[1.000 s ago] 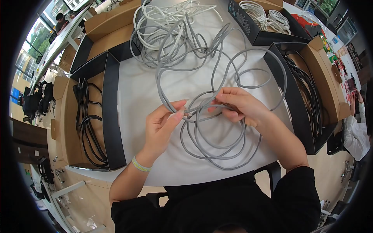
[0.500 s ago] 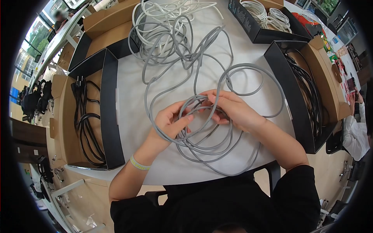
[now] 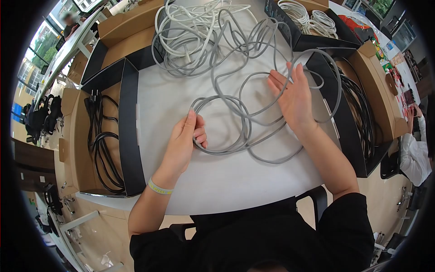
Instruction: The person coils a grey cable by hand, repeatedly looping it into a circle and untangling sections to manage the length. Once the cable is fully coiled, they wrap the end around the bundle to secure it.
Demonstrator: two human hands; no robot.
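My left hand (image 3: 186, 136) is closed on the left side of a loosely coiled grey cable (image 3: 222, 153). To the right, my right hand (image 3: 294, 93) is raised with its fingers stretched out, touching or just beside a large loop of the same cable. More grey loops run up the table and tangle beside a pile of white cables (image 3: 181, 18). The palm side of my left hand is partly hidden.
Boxes with black cables flank the white table (image 3: 181, 199): a left box (image 3: 129, 136) and a right box (image 3: 337, 122). Another box (image 3: 131, 29) stands at the back left, and one with white cables (image 3: 312, 43) at the back right. A person's white sleeve (image 3: 414, 152) shows far right.
My right hand has let go of the coil, opened and moved up and right. My left hand has shifted slightly left and up. The grey loops have spread toward the upper right.
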